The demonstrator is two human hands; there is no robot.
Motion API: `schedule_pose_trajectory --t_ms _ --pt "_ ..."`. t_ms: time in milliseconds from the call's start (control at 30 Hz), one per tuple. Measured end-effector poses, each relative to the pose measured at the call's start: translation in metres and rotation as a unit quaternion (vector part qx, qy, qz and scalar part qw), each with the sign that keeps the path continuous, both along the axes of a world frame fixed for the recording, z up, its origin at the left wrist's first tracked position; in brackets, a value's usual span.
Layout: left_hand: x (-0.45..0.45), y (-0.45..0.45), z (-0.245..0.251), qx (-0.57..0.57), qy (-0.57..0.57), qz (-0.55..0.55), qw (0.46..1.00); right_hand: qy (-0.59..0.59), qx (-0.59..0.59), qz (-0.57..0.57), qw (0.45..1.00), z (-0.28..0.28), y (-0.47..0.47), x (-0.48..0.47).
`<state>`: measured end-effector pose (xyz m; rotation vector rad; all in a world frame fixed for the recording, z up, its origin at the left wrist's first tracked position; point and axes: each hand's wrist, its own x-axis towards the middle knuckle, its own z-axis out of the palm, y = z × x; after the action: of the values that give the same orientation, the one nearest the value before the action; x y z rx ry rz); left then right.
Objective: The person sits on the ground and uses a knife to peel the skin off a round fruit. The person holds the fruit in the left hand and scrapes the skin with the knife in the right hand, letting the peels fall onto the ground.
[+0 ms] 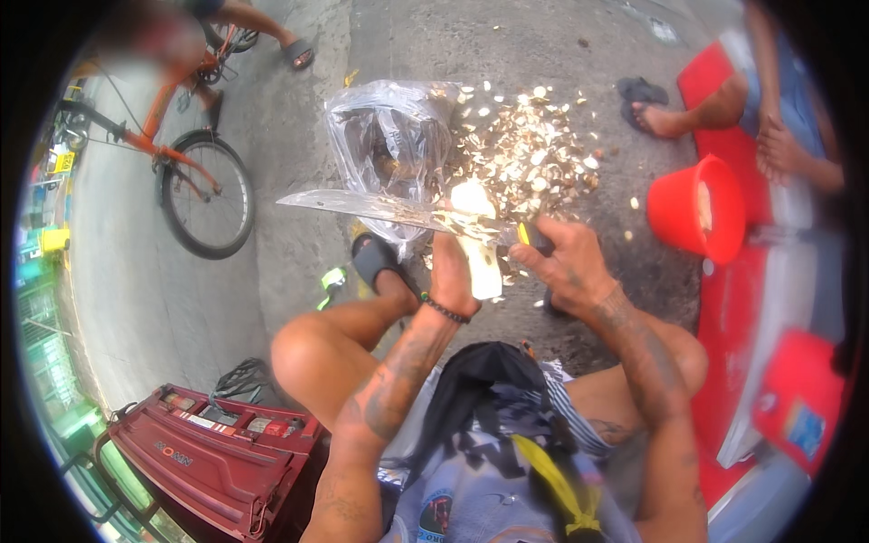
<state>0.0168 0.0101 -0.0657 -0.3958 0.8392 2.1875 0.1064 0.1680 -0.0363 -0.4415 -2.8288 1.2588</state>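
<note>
My left hand (453,278) grips a pale, peeled piece (482,271), perhaps a root or stem, whose rounded upper end stands past the blade. In my right hand (574,265) is the dark handle of a machete (380,207), with a yellow band near the blade. The long blade points left and lies across the pale piece, with shavings clinging to it. Beyond my hands, many light chips and peelings (533,159) are heaped on the concrete. Beside them stands a clear plastic bag (390,129); its dark contents are hard to make out.
A red bucket (696,210) is at the right, near a seated person's leg (719,105). An orange bicycle (146,139) and another person's sandalled foot (299,53) are at the upper left. A dark red vehicle tailgate (224,448) is at the lower left.
</note>
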Motion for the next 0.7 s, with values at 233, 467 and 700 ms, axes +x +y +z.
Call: schedule_pose_trajectory --t_ms 233,467,700 --pt "0.004 -0.010 0.004 0.059 0.008 -0.127 0.990 -0.014 0.050 -0.076 0.996 -0.013 0.013 -0.004" --pt "-0.002 -0.010 0.020 0.040 0.004 -0.088 0.995 -0.036 -0.084 -0.129 0.987 -0.012 0.023 -0.007" --pt "0.001 -0.012 0.012 0.031 0.022 -0.080 0.996 0.076 -0.040 -0.007 0.996 0.016 0.003 0.002"
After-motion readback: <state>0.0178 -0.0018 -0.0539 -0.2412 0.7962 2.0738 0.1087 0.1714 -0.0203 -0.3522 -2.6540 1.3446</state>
